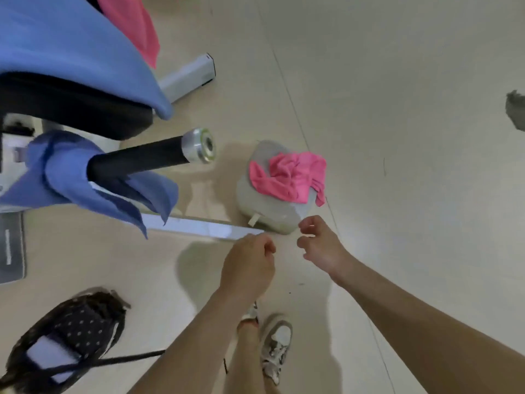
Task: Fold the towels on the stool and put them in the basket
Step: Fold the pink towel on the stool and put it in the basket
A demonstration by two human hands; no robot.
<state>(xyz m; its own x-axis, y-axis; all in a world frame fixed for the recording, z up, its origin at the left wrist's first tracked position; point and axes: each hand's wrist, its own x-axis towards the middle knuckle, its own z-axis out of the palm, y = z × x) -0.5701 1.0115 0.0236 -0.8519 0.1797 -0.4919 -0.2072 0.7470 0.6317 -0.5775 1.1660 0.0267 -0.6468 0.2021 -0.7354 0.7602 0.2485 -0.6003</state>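
I note a crumpled pink towel (288, 177) on the translucent plastic stool (270, 211); the dark dotted fabric basket (71, 336) sits lower left (both hands (247, 268) (321, 245) between, empty).

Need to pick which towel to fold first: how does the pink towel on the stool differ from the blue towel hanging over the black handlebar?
The crumpled pink towel lies bunched in a heap on the pale translucent plastic stool; the blue towel hangs draped over the black handlebar, its corners pointing down. The pink towel is low, just beyond both empty hands; the blue towel is higher, off to the left. Neither is folded.
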